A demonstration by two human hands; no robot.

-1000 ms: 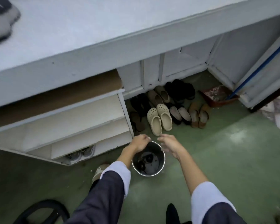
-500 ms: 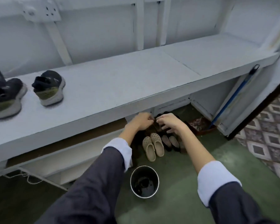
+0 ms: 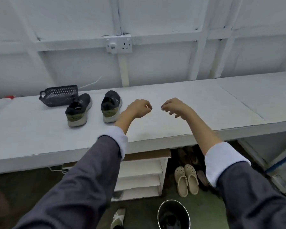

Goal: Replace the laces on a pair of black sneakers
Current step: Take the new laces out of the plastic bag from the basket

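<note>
We see a white bench (image 3: pixel 188 113) — two black sneakers (image 3: pixel 78 111) left of centre, heels toward us, a dark basket (image 3: pixel 58 95) behind. Left hand (image 3: pixel 139 108) loosely curled, empty; right hand (image 3: pixel 175 107) fingers spread, empty — both above the bench.

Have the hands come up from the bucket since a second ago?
Yes. Both the left hand and right hand rose from the bucket to above the bench.

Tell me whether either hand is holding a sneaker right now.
No: both sneakers stand on the bench, apart from the left hand and right hand.
</note>
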